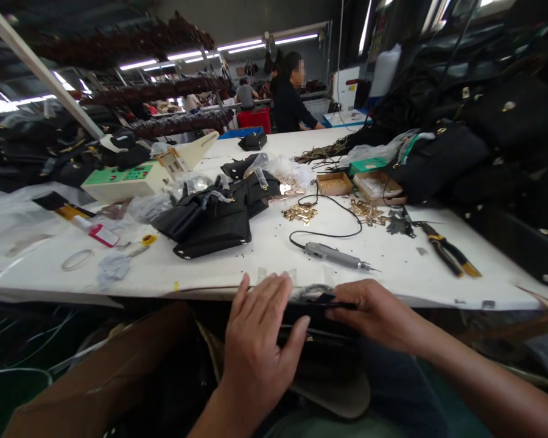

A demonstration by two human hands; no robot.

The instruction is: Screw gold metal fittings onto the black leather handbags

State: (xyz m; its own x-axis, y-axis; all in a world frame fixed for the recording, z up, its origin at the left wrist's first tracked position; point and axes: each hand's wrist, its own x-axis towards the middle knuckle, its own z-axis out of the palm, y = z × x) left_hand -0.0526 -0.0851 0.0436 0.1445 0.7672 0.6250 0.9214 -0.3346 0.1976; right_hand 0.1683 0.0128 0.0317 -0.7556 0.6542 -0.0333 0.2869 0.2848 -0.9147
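A black bag (324, 359) sits in my lap, just below the table's front edge, with a clear plastic-wrapped part at its top. My left hand (258, 334) rests against its left side, fingers stretched out and thumb apart. With fingers closed, my right hand (377, 310) grips the bag's upper right edge; the fingertips are partly hidden. Beyond my hands a grey electric screwdriver (333, 254) lies on the white table (274, 255), its black cord curling back. Several finished-looking black bags (223, 219) lie ahead to the left.
Gold metal fittings (301, 212) lie in piles near small cardboard boxes (334, 184). Yellow-and-black pliers (452, 252) are at the right. A beige machine (137, 179) stands left. Black bags (493, 140) are heaped on the right. A co-worker (295, 97) is across the table.
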